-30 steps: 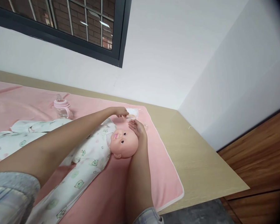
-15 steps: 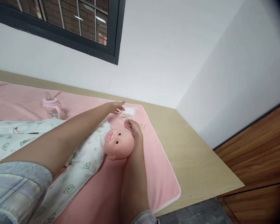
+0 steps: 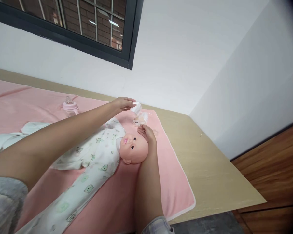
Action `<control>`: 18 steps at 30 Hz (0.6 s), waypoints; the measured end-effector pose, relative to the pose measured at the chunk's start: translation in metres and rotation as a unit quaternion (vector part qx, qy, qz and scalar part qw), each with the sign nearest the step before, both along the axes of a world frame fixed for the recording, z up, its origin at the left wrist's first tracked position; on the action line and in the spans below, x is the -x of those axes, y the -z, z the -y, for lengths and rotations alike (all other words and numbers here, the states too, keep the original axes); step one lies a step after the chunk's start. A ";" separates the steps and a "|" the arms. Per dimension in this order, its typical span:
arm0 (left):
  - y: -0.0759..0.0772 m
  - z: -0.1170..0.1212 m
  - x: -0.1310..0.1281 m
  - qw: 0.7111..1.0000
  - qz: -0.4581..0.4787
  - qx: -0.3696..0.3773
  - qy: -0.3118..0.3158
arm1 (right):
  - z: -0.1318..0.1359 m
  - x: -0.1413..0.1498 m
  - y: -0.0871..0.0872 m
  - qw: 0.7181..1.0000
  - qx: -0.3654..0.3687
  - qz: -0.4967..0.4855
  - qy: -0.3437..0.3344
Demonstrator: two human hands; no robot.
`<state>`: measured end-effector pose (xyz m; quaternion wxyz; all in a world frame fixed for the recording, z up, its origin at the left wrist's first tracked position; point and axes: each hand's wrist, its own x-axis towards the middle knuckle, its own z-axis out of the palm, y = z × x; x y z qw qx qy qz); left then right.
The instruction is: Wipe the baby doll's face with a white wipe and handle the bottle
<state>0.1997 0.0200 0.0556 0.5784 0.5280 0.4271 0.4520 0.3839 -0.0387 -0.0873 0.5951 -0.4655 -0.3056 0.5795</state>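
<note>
A baby doll (image 3: 133, 148) in a white printed sleepsuit lies face up on a pink blanket (image 3: 161, 175). My right hand (image 3: 147, 134) rests cupped on top of the doll's head. Beyond the head, my left hand (image 3: 123, 103) is raised and pinches a small white wipe (image 3: 136, 107) at its fingertips. Just below the wipe lies a clear packet (image 3: 140, 119) on the blanket.
A pink baby bottle (image 3: 70, 106) stands on the blanket at the back. The blanket covers a light wooden tabletop (image 3: 210, 169) set against white walls, under a dark-framed window. The table's right edge drops to a wood floor.
My left hand has lifted from the packet with a white wipe pinched in its fingers. My right hand stays on the doll's head.
</note>
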 end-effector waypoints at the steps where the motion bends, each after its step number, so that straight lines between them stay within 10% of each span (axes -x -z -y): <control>1: -0.003 0.006 0.008 1.000 0.009 -0.002 0.010 | 0.001 -0.003 -0.002 1.000 -0.005 0.004 -0.003; 10: -0.007 0.072 0.050 0.983 -0.042 -0.085 0.156 | 0.051 -0.018 -0.093 0.944 -0.245 0.194 -0.109; 18: -0.005 0.101 0.067 0.973 -0.050 -0.160 0.157 | 0.084 0.023 -0.149 0.878 -0.235 0.345 -0.236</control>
